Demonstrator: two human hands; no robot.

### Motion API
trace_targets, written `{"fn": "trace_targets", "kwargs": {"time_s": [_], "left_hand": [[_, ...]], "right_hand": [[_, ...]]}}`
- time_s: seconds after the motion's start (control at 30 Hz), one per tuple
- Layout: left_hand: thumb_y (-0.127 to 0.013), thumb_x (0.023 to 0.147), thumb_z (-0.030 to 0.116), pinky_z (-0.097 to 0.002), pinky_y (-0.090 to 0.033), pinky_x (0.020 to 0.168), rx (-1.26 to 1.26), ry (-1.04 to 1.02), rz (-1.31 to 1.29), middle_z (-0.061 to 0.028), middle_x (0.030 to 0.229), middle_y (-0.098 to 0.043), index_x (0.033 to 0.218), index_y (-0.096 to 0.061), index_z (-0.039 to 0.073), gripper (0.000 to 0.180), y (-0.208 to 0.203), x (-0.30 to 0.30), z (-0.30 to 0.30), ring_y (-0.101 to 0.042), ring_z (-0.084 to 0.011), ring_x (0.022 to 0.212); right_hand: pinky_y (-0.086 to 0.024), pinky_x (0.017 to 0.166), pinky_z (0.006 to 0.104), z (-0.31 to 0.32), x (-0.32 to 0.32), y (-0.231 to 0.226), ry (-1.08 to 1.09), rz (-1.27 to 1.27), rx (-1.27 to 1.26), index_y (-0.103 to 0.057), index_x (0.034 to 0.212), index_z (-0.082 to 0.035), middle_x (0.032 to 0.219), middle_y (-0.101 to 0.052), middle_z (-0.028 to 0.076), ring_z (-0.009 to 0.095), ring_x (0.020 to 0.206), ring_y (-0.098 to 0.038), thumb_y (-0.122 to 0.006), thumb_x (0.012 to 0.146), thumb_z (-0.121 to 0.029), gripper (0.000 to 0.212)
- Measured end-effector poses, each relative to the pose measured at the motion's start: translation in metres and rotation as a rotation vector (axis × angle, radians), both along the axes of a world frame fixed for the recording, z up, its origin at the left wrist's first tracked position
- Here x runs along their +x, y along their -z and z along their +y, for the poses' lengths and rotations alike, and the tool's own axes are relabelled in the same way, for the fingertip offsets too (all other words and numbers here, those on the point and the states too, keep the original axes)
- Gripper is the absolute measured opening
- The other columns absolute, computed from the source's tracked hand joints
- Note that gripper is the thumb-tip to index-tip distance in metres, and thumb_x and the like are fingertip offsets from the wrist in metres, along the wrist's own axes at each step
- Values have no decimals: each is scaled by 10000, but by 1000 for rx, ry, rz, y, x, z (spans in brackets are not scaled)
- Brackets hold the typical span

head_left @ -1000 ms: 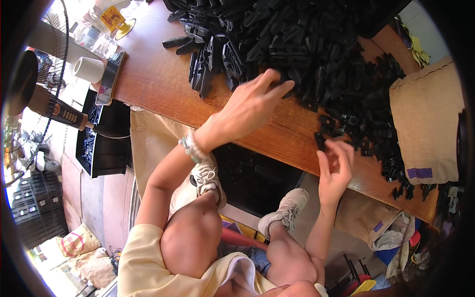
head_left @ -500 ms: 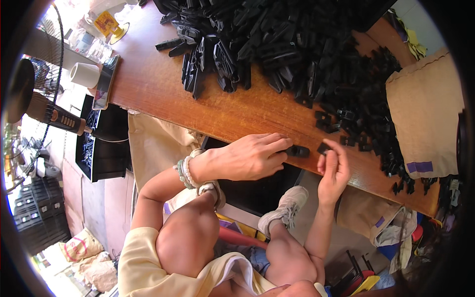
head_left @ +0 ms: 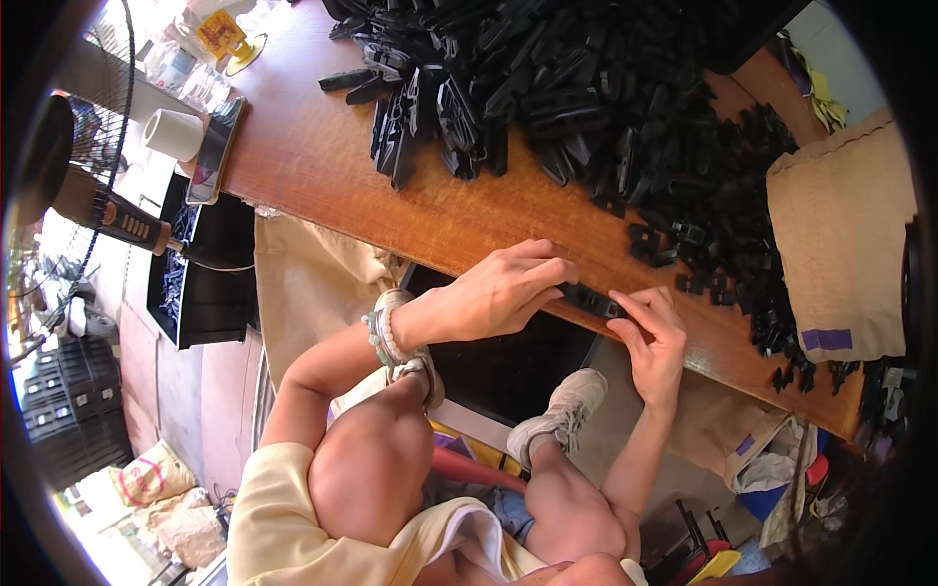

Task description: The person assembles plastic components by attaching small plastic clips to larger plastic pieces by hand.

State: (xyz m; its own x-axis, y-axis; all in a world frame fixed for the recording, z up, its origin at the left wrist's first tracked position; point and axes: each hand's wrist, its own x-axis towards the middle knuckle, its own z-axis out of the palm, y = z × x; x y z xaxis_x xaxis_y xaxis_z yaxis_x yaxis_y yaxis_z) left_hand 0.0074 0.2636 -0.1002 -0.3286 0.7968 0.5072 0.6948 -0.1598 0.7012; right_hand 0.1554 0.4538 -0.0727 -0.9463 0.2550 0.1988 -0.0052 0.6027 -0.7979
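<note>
At the table's near edge my left hand [head_left: 493,296], with beaded bracelets at its wrist, is closed around one end of a black plastic part [head_left: 590,300]. Its fingers cover much of that end. My right hand [head_left: 657,340] pinches at the other end of the part with thumb and forefinger. A small black piece seems to be there, but I cannot make out its outline against the part. Farther back on the table lies a big heap of long black plastic parts [head_left: 547,98]. Small black pieces [head_left: 699,239] are scattered in a pile to the right of it.
The brown wooden table [head_left: 410,210] runs across in front of me. A beige cloth sack [head_left: 840,234] stands on its right. At the left are a fan [head_left: 127,220], a paper roll [head_left: 174,134], a phone [head_left: 217,146] and a black crate [head_left: 220,283]. Below the edge sits a black bin [head_left: 498,376].
My right hand has brought its small black piece leftward to the end of the part in my left hand. The left hand has shifted slightly up and turned.
</note>
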Motion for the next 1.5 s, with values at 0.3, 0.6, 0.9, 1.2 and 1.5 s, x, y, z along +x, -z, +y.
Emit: {"fn": "trace_targets", "kwargs": {"time_s": [0.3, 0.6, 0.9, 1.2, 1.5], "left_hand": [[-702, 808, 23, -408, -517, 767, -55, -36, -63, -136, 942, -613, 1026, -598, 5, 242, -8, 1, -3, -609, -343, 894], [-632, 753, 15, -383, -481, 865, -214, -367, 574, -160, 1155, -572, 1136, -586, -48, 391, -20, -68, 21, -564, -293, 1003], [-615, 705, 59, -334, -465, 725, -208, -265, 721, -128, 1007, -543, 1040, -590, -61, 357, -18, -34, 14, -530, -243, 843], [-730, 752, -86, -300, -551, 616, 271, -229, 99, -182, 1075, -624, 948, -541, -3, 284, -7, -2, 5, -657, -233, 769], [-788, 732, -7, -313, -535, 696, -46, -200, -130, -98, 1018, -665, 996, -651, 12, 297, -3, 3, -11, -629, -218, 840]], "right_hand": [[-428, 743, 350, -27, -8, 12, 53, 103, 46, -735, 1029, -21, 884, -576, 64, 237, 843, -510, -768, 725, -17, 306], [-486, 811, 386, 3, -22, 1, 359, 197, 395, -678, 991, -14, 1042, -591, 99, 278, 944, -586, -699, 811, 35, 188], [-455, 782, 382, -3, -17, 2, 257, 139, 496, -649, 883, -34, 1058, -588, 67, 252, 872, -566, -756, 734, 29, 194], [-514, 766, 262, -25, -13, 7, 310, 181, -481, -620, 1057, 14, 1051, -648, 116, 143, 842, -635, -698, 818, 75, 259], [-500, 916, 330, -37, -12, 6, 64, 201, -446, -652, 1107, 29, 1070, -680, 130, 234, 1045, -638, -701, 818, 62, 295]]}}
